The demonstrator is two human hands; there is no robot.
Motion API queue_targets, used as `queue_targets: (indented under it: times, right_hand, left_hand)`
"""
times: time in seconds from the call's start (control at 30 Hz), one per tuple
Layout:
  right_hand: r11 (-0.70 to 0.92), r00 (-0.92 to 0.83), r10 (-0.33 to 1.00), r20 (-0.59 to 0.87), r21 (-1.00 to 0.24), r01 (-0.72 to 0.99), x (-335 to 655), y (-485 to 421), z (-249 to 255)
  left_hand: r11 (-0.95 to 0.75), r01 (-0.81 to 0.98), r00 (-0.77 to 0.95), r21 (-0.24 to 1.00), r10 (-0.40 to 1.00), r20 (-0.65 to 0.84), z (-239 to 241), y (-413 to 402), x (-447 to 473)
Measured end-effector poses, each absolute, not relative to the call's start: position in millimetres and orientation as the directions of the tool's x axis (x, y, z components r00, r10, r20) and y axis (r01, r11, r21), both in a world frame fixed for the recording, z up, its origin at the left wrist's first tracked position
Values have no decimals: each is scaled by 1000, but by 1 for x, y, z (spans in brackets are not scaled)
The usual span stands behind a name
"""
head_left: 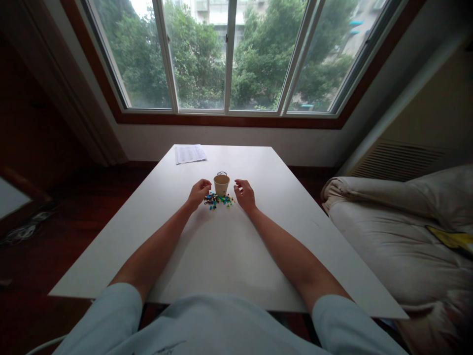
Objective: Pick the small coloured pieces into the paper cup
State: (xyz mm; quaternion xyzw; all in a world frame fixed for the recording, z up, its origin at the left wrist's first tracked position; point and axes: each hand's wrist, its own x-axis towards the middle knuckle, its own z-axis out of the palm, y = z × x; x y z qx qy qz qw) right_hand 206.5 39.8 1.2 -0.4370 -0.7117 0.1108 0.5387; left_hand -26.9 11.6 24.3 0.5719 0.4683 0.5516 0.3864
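Note:
A paper cup (221, 187) stands upright on the white table, with a loose pile of small multicoloured pieces (214, 200) at its near side. My left hand (200, 192) is just left of the cup, its fingers pressed together above the edge of the pile. Whatever those fingers hold, if anything, is too small to make out. To the right of the cup, my right hand (245, 194) is loosely curled, thumb and fingers apart, and nothing shows between them. Neither hand appears to touch the cup.
Printed sheets (190, 154) lie at the table's far left corner. Behind the cup is a small dark looped thing (222, 173). The white table (229, 256) reaches toward a window. A beige sofa (399, 236) stands to the right, and cables (27, 229) lie on the floor at left.

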Motion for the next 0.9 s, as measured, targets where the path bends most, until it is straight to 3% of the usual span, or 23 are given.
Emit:
queue_targets:
  times: [0.47,0.9]
  right_hand:
    - [600,-45,734,678,-616,509,206,41,-1]
    - [593,-38,736,676,-617,517,205,39,3]
  left_hand:
    - [-121,-116,-44,986,992,117,42,12,-18]
    - [-44,-252,104,967,992,72,69,-3,-3]
